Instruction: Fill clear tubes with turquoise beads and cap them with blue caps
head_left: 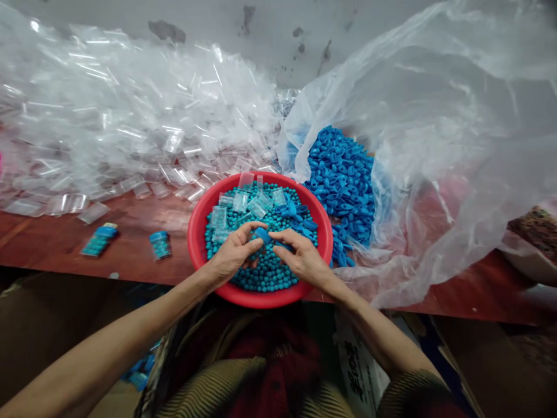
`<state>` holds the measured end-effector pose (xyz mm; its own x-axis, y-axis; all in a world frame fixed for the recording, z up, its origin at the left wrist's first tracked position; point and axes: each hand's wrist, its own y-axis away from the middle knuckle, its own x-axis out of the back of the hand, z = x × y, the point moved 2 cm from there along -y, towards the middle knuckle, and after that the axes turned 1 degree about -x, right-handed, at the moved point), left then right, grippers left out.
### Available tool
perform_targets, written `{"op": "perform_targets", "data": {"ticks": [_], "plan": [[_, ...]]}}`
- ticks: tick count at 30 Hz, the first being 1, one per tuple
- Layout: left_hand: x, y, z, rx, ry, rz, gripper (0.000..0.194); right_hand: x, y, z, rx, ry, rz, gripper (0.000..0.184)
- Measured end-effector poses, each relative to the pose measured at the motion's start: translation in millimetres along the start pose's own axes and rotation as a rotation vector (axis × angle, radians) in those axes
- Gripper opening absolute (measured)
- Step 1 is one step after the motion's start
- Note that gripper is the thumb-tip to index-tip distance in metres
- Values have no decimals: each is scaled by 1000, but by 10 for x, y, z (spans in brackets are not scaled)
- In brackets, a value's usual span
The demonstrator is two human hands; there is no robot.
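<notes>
A red bowl (198, 223) sits at the near edge of a red table and holds teal beads (265, 276), small clear tubes (240, 201) and a few blue caps (304, 220). Both my hands are over the bowl. My left hand (232, 255) and my right hand (300, 255) meet at a blue cap (262, 235), fingers pinched around it and a small tube that is mostly hidden.
A large heap of clear tubes (130, 133) covers the table's left and back. A clear plastic bag (435, 145) on the right spills blue caps (342, 174). Two filled, capped tubes (99, 239) (159, 244) lie left of the bowl. Cardboard boxes stand below the table.
</notes>
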<state>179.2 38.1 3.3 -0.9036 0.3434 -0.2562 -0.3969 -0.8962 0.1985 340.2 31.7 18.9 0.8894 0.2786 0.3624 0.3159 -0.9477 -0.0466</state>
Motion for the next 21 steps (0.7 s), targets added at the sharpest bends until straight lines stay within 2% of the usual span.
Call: {"op": "perform_targets", "data": {"ticks": [3, 6, 7, 8, 11, 13, 15, 18, 21], "plan": [[-22, -4, 3, 0, -57, -70, 47, 163, -82, 37, -109, -183, -76, 28], [-46, 5, -6, -3, -123, -82, 44, 165, -159, 99, -147, -335, 26, 63], [-53, 9, -11, -7, -142, -77, 43, 136, -168, 115, -139, -339, 66, 71], [-60, 12, -17, -10, -158, -72, 43, 100, -167, 122, -124, -305, 96, 72], [-79, 18, -35, -28, -180, -51, 41, 4, -107, 65, -32, -20, 95, 47], [-83, 16, -40, -44, -178, -25, 41, -49, -45, -20, 54, 213, 15, 43], [-75, 9, -39, -74, -191, 8, 44, -104, 8, -99, 115, 409, -78, 59], [-47, -8, -26, -162, -239, 65, 50, -195, 39, -150, 94, 639, -133, 88], [-40, -12, -20, -203, -230, 90, 49, -279, 32, -148, 47, 744, -73, 85]]}}
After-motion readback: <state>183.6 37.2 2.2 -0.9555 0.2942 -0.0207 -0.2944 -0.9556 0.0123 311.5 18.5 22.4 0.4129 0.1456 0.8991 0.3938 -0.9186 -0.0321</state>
